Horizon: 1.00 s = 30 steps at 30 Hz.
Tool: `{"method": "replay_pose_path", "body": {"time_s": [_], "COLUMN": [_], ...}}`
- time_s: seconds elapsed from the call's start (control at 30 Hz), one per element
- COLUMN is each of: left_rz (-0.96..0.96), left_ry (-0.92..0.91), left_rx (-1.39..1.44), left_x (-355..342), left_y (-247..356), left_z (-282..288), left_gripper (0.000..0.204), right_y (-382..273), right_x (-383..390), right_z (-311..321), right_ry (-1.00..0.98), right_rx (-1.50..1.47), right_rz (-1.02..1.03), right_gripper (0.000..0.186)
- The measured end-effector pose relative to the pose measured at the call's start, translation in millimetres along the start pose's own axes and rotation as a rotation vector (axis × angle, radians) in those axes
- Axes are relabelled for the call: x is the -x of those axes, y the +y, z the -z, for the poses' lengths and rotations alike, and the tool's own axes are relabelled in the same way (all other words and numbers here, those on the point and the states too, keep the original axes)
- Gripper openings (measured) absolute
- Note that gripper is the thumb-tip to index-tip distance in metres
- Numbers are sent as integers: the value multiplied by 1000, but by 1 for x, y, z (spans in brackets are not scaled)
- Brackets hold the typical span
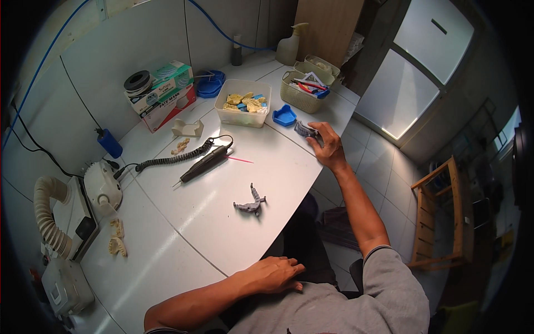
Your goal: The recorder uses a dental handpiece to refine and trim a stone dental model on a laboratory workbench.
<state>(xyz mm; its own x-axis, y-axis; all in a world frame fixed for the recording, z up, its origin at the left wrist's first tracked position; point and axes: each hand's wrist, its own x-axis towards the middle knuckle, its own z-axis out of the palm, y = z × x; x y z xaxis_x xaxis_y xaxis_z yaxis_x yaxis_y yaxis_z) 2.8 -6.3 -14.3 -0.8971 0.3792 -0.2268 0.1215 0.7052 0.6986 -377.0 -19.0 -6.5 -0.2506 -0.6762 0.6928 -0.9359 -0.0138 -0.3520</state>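
My right hand (328, 143) is at the right edge of the white table, thumb and fingers closed round a small grey dental model (303, 129), just right of a blue tray (284, 116). My left hand (277, 275) rests by the table's front edge over my lap, fingers loosely spread and slightly bent, holding nothing visible. A branched grey cast piece (250, 203) lies on the table above it. Behind that lie a black handpiece (203, 162) with a coiled cord and a thin pink stick (240, 159).
A tub of yellow casts (243, 114), baskets (298, 93), a spray bottle (287, 47) and glove and mask boxes (161, 97) line the back. A white control unit (103, 187), hose (50, 216) and cream models (117, 239) are left. A wooden bench (458, 220) stands right.
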Motion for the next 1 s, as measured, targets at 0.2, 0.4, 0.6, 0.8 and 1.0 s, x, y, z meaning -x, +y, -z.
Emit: {"method": "replay_pose_path", "body": {"time_s": [0.2,0.4,0.6,0.8,1.0], "left_rz": [2,0,-30,-118,-47], "left_ry": [-11,-15,38,239,193], "left_rx": [-4,-20,74,913,1313], "left_x": [-2,-3,-1,6,6], "left_y": [0,-2,-2,6,7], "left_z": [3,4,1,22,18], "left_gripper": [73,68,53,64,62], "right_y": [-11,-44,-106,-66,-62], "right_x": [-1,-39,-148,-185,-169], "right_z": [-1,-12,-54,-123,-111], "right_ry": [114,273,407,395,378], "right_rx": [112,46,-256,-301,-168], "right_rz": [47,112,155,33,-4], "right_gripper": [58,49,27,18,7]}}
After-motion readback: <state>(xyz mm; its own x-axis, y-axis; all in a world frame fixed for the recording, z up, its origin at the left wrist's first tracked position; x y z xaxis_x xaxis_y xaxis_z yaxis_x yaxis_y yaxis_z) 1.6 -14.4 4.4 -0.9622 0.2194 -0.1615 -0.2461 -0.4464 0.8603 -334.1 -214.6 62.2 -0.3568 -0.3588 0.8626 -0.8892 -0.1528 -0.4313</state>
